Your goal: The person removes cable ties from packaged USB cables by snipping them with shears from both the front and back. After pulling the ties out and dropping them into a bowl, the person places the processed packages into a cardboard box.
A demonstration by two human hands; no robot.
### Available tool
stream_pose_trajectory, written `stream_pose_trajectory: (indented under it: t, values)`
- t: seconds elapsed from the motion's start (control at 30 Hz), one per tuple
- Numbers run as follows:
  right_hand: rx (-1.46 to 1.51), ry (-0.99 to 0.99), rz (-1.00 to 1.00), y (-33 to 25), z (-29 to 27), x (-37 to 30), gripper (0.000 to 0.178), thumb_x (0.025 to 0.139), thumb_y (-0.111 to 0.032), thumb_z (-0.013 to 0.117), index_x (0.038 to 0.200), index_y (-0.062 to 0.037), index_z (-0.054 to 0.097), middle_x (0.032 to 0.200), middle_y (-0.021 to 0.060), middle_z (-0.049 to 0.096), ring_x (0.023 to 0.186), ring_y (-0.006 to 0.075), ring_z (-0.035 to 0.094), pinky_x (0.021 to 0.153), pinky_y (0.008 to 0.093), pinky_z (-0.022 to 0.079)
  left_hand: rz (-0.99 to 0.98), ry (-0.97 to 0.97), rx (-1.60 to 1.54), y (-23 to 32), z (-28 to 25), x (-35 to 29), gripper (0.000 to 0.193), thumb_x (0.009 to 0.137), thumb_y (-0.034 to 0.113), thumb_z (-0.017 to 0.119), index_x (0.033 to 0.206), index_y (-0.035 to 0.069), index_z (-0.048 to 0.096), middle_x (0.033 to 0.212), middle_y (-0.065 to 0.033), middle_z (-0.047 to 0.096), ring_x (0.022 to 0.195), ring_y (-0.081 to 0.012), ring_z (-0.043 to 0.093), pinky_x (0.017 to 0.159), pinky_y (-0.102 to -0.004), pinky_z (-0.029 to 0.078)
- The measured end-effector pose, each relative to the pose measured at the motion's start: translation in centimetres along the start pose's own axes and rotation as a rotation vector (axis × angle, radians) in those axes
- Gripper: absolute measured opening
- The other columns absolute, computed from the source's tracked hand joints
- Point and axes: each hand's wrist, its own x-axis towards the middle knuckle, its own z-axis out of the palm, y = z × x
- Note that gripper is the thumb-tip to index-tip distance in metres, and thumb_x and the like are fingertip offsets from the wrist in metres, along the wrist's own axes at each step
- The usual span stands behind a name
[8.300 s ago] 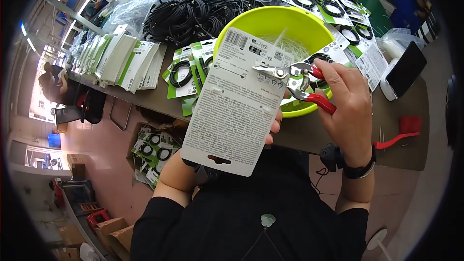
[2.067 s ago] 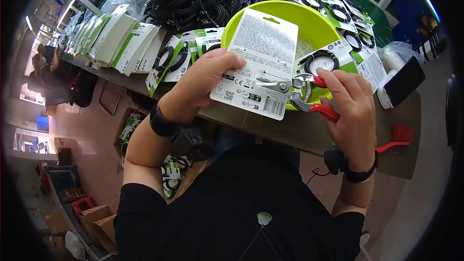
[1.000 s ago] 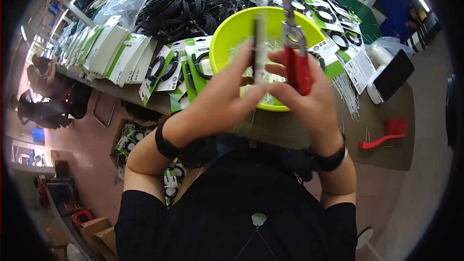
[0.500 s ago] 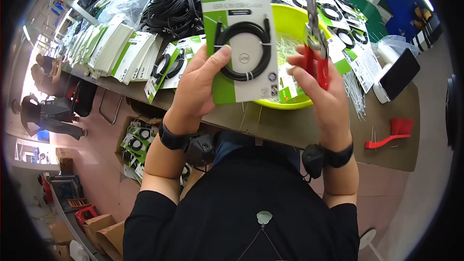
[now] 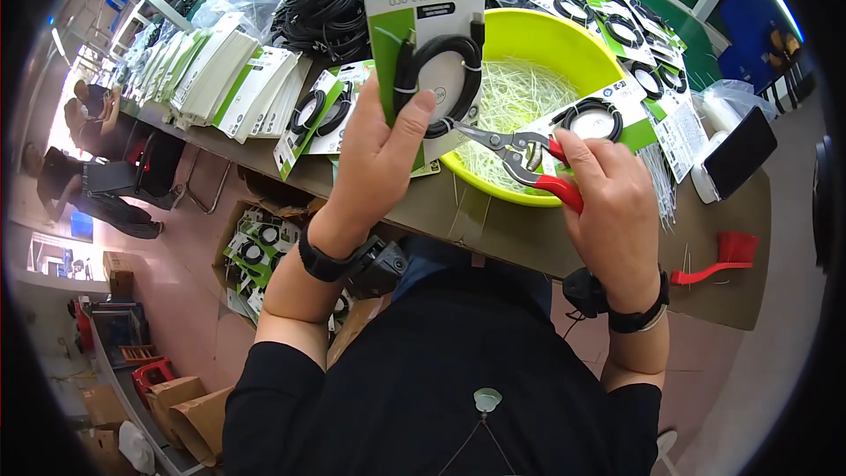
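Observation:
Held upright in my left hand point(image 5: 377, 154) is a green and white packaging card point(image 5: 383, 31), my thumb across its front. A coiled black cable point(image 5: 474, 79) is fastened to that card with thin white cable ties. My right hand point(image 5: 617, 216) grips red-handled cutting snips point(image 5: 520, 157); the jaw tips reach the coil's lower edge beside a tie. Whether the jaws touch the tie is too small to tell. Beneath the snips is a yellow-green basin point(image 5: 577, 35) holding many pale, thin tie offcuts point(image 5: 511, 92). Another carded cable point(image 5: 592, 115) lies across its right side.
Stacked cards point(image 5: 211, 79) and loose black cables point(image 5: 322, 18) crowd the table's left and back. More carded cables point(image 5: 648, 79), white ties point(image 5: 656, 189), a dark-screened device point(image 5: 736, 154) and a red brush point(image 5: 731, 251) lie right. A carton of carded cables point(image 5: 256, 251) stands lower left; people sit far left.
My right hand has swung the snips from upright to pointing left, bringing the tips to the coil's lower edge. The card in my left hand has risen slightly and turned.

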Motion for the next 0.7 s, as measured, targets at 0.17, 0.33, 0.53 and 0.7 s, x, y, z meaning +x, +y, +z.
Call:
stream_pose_trajectory:
  t: [0.17,0.33,0.53,0.7]
  values:
    - [0.377,0.028,0.150,0.3,0.7,0.6,0.040,0.072,-0.003,0.068,0.110,-0.0011,0.057,0.088,0.0138,0.062,0.075,0.0277,0.062,0.067,0.0330,0.049,-0.304,0.098,-0.674,0.4,0.9,0.2,0.029,0.097,0.013,0.046,0.122,-0.001,0.044,0.110,-0.0090,0.057,0.097,-0.0136,0.056,0.086,-0.0269,0.046]
    - [0.538,0.246,0.058,-2.2,2.7,1.7,0.037,0.074,0.000,0.068,0.109,-0.0011,0.058,0.092,0.0147,0.064,0.081,0.0235,0.065,0.070,0.0289,0.050,-0.382,0.042,-0.791,0.0,2.8,-0.9,0.028,0.097,0.011,0.044,0.122,-0.001,0.043,0.112,-0.0099,0.057,0.097,-0.0146,0.056,0.086,-0.0268,0.046]
    - [0.600,0.272,0.104,-3.1,4.0,1.0,0.033,0.078,0.001,0.067,0.110,-0.0021,0.058,0.093,0.0101,0.065,0.081,0.0169,0.064,0.072,0.0276,0.050,-0.319,0.229,-0.594,0.5,3.0,-1.5,0.028,0.095,0.014,0.048,0.119,-0.002,0.046,0.112,-0.0104,0.057,0.099,-0.0160,0.057,0.085,-0.0261,0.046]
    - [0.880,0.363,0.366,-1.6,3.1,1.2,0.029,0.084,-0.003,0.064,0.112,0.0012,0.056,0.093,0.0059,0.064,0.079,0.0102,0.059,0.072,0.0246,0.048,-0.241,0.327,-0.377,-1.2,-5.3,1.0,0.026,0.093,0.021,0.054,0.107,-0.001,0.055,0.101,-0.0091,0.061,0.086,-0.0153,0.061,0.075,-0.0261,0.049]
